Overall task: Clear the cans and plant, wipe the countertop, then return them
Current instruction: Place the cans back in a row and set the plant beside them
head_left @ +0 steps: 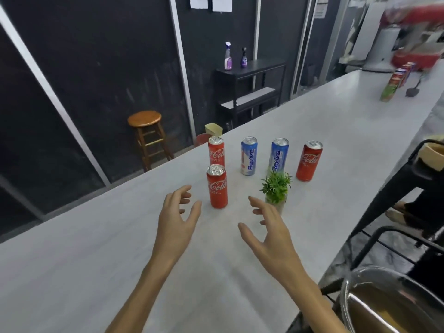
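Several cans stand upright on the pale countertop (96, 248). The nearest red cola can (217, 188) has a second red can (216, 151) right behind it. Two blue and white Revive cans (249, 156) (279, 153) stand in the middle, and a third red cola can (308, 161) is at the right. A small green plant (276, 186) in a pale pot stands in front of the blue cans. My left hand (176, 222) hovers just left of the nearest red can, fingers spread, holding nothing. My right hand (269, 227) hovers in front of the plant, also empty.
Juice cartons (394, 85) and a dark scraper-like tool (412, 91) sit far along the counter. A black metal stool (396, 188) and a steel bowl (384, 301) are at the right. Beyond the counter stand a wooden stool (145, 133) and a black shelf (249, 90) with spray bottles.
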A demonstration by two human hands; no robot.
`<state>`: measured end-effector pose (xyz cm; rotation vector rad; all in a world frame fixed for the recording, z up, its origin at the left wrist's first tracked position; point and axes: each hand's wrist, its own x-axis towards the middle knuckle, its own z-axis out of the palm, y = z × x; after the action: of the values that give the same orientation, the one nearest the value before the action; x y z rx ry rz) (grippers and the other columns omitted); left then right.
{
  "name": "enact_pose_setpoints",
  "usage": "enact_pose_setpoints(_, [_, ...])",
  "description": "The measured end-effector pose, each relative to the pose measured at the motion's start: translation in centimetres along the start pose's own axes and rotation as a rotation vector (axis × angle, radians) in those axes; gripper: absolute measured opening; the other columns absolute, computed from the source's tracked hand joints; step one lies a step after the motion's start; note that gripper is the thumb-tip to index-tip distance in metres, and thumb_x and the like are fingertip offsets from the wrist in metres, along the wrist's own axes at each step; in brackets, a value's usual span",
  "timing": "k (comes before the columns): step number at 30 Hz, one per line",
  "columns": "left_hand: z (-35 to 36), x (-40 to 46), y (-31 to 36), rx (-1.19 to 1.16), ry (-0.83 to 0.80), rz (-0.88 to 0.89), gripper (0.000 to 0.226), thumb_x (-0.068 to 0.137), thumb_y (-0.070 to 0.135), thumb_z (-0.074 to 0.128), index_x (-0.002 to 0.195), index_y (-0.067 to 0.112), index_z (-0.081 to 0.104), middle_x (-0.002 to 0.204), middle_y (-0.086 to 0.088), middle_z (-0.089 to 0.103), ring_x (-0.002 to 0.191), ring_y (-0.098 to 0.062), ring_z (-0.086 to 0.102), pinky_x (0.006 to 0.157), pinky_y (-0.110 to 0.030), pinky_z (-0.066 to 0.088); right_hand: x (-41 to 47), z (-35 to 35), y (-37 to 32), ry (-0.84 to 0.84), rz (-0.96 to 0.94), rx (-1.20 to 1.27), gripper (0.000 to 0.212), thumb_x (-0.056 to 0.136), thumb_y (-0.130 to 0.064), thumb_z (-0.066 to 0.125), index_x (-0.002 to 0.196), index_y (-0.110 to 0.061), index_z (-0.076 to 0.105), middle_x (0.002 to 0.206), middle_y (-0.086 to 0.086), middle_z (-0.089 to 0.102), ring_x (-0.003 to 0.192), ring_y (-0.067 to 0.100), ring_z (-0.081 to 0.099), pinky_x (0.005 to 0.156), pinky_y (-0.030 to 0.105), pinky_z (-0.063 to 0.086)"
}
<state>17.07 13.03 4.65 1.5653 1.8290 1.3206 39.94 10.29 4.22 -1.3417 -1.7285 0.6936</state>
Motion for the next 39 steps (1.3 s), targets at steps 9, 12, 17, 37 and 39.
enact_pose_setpoints(9, [2.8, 14.4, -1.8, 0.059, -0.090, 0.054, 0.050, 0.097, 0.044, 0.066, 0.144, 0.042, 0.048, 0.147, 0.012, 0.053, 0.117, 0.002, 0.052, 0.088, -0.012, 0.043, 10.8, 2.3, 0.8, -0.055, -0.064, 0.008, 0.070, 0.096, -0.043, 0.071, 0.157, -0.038, 0.036, 0.146, -0.019, 0.047, 0.131, -0.007, 0.047, 0.109, 0.018, 0.045])
enact_pose_setpoints(12, [3.8, 18.6, -3.0, 0.090, -0.213, 0.073, 0.061, 0.094, 0.048, 0.068, 0.149, 0.042, 0.043, 0.150, 0.012, 0.051, 0.120, 0.003, 0.050, 0.093, -0.017, 0.043, 13.1, 3.2, 1.5, -0.082, -0.060, 0.017, 0.074, 0.094, -0.045, 0.072, 0.156, -0.043, 0.033, 0.147, -0.023, 0.044, 0.134, -0.008, 0.044, 0.110, 0.015, 0.041])
enact_pose_setpoints(17, [5.7, 24.4, -4.6, 0.074, -0.391, 0.111, 0.079, 0.085, 0.055, 0.074, 0.153, 0.043, 0.037, 0.153, 0.011, 0.048, 0.125, 0.000, 0.048, 0.101, -0.027, 0.045, 15.7, 4.8, 2.9, -0.163, -0.045, -0.013, 0.085, 0.087, -0.058, 0.074, 0.157, -0.046, 0.027, 0.152, -0.026, 0.039, 0.140, -0.008, 0.039, 0.116, 0.020, 0.038])
enact_pose_setpoints(37, [10.3, 28.8, -6.8, -0.045, -0.609, 0.150, 0.066, 0.071, 0.053, 0.089, 0.126, 0.058, 0.052, 0.122, 0.037, 0.063, 0.113, 0.010, 0.061, 0.090, -0.024, 0.056, 17.6, 7.2, 5.4, -0.230, -0.052, 0.071, 0.065, 0.079, -0.043, 0.088, 0.137, -0.032, 0.062, 0.126, -0.024, 0.068, 0.118, 0.001, 0.065, 0.096, 0.013, 0.049])
enact_pose_setpoints(39, [10.1, 28.3, -6.5, -0.035, -0.588, 0.156, 0.063, 0.071, 0.056, 0.088, 0.121, 0.065, 0.050, 0.121, 0.042, 0.061, 0.113, 0.013, 0.059, 0.087, -0.022, 0.055, 17.7, 7.1, 5.3, -0.221, -0.052, 0.084, 0.065, 0.079, -0.043, 0.088, 0.138, -0.031, 0.062, 0.127, -0.023, 0.068, 0.119, 0.000, 0.065, 0.097, 0.012, 0.048])
